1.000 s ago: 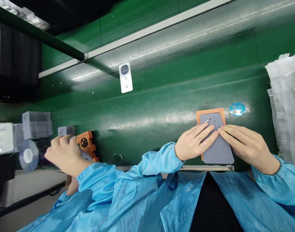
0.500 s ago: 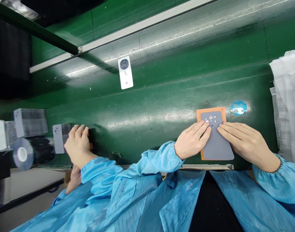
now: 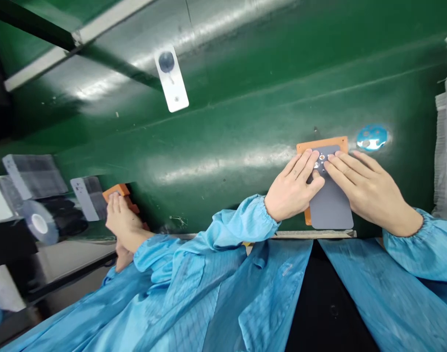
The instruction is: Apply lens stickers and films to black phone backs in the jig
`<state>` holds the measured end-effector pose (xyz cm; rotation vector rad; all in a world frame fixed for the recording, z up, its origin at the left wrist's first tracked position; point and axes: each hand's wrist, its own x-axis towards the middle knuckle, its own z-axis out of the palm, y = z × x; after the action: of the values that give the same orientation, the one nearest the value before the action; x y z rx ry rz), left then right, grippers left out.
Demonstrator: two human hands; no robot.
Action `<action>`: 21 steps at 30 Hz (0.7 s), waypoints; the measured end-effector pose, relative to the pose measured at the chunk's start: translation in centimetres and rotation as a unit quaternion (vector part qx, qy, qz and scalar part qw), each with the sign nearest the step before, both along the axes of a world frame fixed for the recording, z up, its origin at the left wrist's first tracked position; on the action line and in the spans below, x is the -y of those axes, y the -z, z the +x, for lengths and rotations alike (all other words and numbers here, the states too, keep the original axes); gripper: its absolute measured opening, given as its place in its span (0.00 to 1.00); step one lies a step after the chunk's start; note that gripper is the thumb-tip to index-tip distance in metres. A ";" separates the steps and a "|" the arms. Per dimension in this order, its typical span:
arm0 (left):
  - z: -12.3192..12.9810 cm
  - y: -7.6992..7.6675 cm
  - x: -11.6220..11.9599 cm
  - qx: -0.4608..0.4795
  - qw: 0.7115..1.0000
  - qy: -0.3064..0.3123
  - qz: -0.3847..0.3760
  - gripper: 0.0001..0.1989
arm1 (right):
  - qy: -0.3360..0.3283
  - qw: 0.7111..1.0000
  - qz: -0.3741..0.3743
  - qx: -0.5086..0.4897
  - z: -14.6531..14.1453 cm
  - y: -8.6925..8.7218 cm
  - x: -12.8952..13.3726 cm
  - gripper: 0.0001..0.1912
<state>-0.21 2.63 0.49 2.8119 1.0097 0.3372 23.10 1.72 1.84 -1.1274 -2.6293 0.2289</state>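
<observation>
A grey panel (image 3: 331, 203) with small holes near its top end lies over an orange fixture (image 3: 307, 146) at the bench's front edge. My left hand (image 3: 294, 185) rests flat with its fingertips on the panel's upper left part, thumb spread apart. From the other side my right hand (image 3: 368, 188) lies palm down, fingers stretched over the panel's upper right part. Both hands partly cover the panel and the fixture. A round blue film piece (image 3: 372, 137) lies just beyond my right fingers.
On the green bench (image 3: 223, 127) lies a white panel (image 3: 174, 85) with a dark disc. At the left, a co-worker's hands (image 3: 125, 222) touch orange blocks (image 3: 117, 189) near grey panels (image 3: 86, 195) and a tape roll (image 3: 40, 224). White sheets (image 3: 443, 146) hang at the right.
The view has shifted, so the bench items sit higher. Both my hands have moved up toward the panel's top end. The co-worker's hand has come down onto the orange block.
</observation>
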 end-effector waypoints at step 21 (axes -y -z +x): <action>0.2 0.6 0.1 0.006 0.996 0.008 -0.092 0.21 | 0.024 0.997 -0.068 -0.009 -0.1 -0.7 1.5 0.33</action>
<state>-0.04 2.51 -0.08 2.6488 0.9625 0.2462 22.95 0.19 2.55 -1.2228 -2.6017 0.4133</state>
